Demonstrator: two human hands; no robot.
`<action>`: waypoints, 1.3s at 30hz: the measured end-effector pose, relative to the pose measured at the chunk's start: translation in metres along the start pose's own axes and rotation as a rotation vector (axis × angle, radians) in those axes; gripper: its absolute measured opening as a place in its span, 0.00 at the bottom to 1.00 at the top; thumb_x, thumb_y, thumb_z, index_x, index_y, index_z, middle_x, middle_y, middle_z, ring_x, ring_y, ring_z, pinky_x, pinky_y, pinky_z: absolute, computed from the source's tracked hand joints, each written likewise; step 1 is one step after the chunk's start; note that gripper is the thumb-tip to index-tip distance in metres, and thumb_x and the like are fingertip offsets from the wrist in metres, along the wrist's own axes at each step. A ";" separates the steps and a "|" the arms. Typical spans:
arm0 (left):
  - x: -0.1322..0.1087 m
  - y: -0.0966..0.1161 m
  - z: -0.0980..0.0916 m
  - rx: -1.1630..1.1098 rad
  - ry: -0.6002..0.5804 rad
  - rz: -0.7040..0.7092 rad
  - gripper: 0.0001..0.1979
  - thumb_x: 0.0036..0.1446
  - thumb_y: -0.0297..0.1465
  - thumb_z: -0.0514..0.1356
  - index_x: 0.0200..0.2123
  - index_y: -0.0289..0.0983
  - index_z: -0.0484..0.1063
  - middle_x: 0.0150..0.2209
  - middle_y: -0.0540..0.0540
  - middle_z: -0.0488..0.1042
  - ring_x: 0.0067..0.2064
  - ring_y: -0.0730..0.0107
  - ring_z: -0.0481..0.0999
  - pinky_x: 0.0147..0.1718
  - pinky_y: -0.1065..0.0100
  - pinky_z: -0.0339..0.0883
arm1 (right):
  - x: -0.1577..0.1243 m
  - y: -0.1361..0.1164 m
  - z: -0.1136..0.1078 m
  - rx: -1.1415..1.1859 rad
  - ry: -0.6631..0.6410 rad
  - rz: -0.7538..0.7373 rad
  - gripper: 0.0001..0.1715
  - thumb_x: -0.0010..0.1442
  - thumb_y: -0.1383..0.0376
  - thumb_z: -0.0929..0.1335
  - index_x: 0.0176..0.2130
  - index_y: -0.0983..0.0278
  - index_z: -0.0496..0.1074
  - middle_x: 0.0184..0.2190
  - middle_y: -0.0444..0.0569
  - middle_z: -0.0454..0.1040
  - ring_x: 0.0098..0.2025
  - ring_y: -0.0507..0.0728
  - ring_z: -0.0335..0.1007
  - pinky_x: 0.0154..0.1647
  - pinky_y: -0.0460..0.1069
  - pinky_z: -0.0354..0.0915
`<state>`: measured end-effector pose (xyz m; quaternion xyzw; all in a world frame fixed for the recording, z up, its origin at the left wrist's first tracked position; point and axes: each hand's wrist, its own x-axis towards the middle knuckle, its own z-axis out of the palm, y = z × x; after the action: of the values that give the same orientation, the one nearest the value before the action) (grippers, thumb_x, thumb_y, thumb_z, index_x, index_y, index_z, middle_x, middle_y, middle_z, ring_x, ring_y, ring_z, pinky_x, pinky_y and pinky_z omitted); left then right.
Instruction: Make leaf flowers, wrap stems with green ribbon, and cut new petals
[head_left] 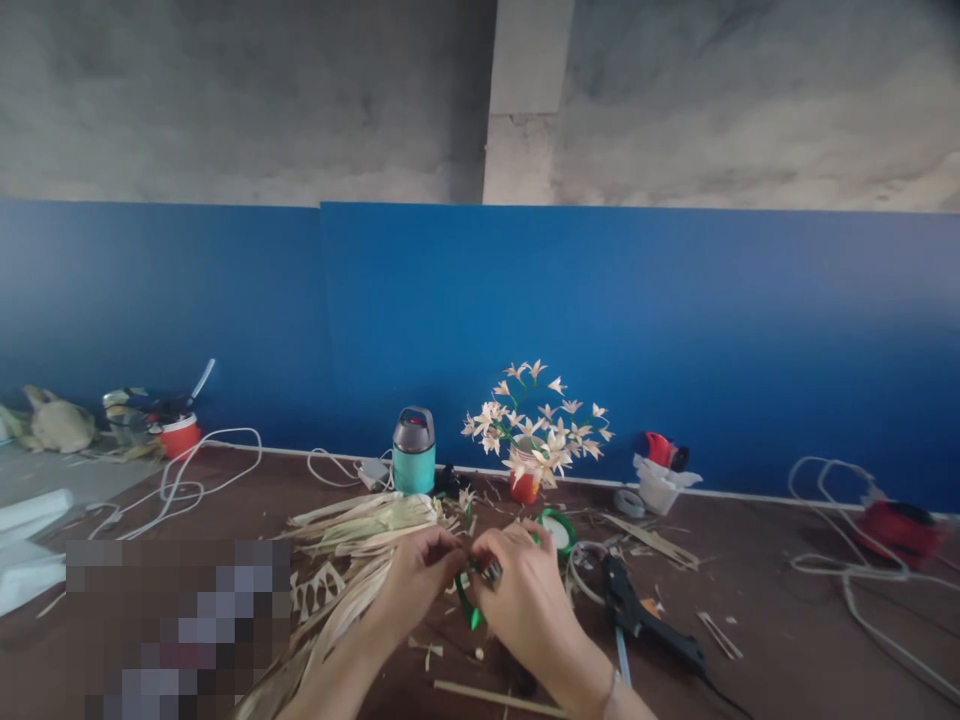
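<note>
We held both hands out in front of us, close together, their fingertips almost meeting. Our left hand [429, 562] was turned with its thumb side upward, the thumb and forefinger drawn into a pinch. Our right hand [519, 578] showed us its back, the fingers bent and curling inward towards the left. Our bare left forearm [341, 662] slanted in from the lower left and our right forearm [581, 662] from the lower right, so that our arms converged at the hands.
</note>
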<state>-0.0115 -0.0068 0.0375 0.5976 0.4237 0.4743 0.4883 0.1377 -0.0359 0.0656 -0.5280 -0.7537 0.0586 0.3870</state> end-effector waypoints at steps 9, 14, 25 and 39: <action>-0.002 0.004 0.013 -0.164 0.055 -0.116 0.16 0.39 0.41 0.66 0.22 0.33 0.73 0.15 0.54 0.64 0.18 0.77 0.60 0.18 0.74 0.50 | -0.007 0.004 0.015 -0.208 0.199 -0.103 0.10 0.52 0.73 0.66 0.22 0.62 0.67 0.21 0.42 0.71 0.31 0.54 0.67 0.55 0.56 0.45; -0.006 0.007 0.014 -0.230 0.074 -0.091 0.13 0.39 0.38 0.67 0.24 0.33 0.76 0.17 0.53 0.67 0.19 0.77 0.60 0.19 0.74 0.52 | -0.006 0.004 0.012 -0.155 0.217 -0.095 0.10 0.53 0.72 0.66 0.22 0.62 0.68 0.20 0.41 0.70 0.31 0.53 0.67 0.55 0.55 0.44; 0.003 -0.001 0.000 0.009 0.022 0.012 0.07 0.43 0.33 0.63 0.22 0.33 0.75 0.17 0.53 0.67 0.20 0.76 0.61 0.20 0.74 0.53 | -0.003 0.006 0.011 -0.080 0.127 -0.073 0.10 0.51 0.73 0.66 0.22 0.62 0.69 0.20 0.43 0.71 0.30 0.54 0.66 0.53 0.55 0.46; -0.005 -0.006 0.013 -0.272 -0.023 -0.240 0.19 0.44 0.46 0.64 0.27 0.36 0.65 0.19 0.52 0.70 0.18 0.75 0.68 0.17 0.75 0.55 | -0.004 0.012 0.015 -0.214 0.147 -0.165 0.10 0.51 0.75 0.66 0.22 0.62 0.67 0.19 0.42 0.69 0.30 0.54 0.65 0.55 0.56 0.45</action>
<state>0.0004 -0.0136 0.0301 0.4768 0.4183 0.4587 0.6224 0.1373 -0.0292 0.0474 -0.5051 -0.7662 -0.0928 0.3864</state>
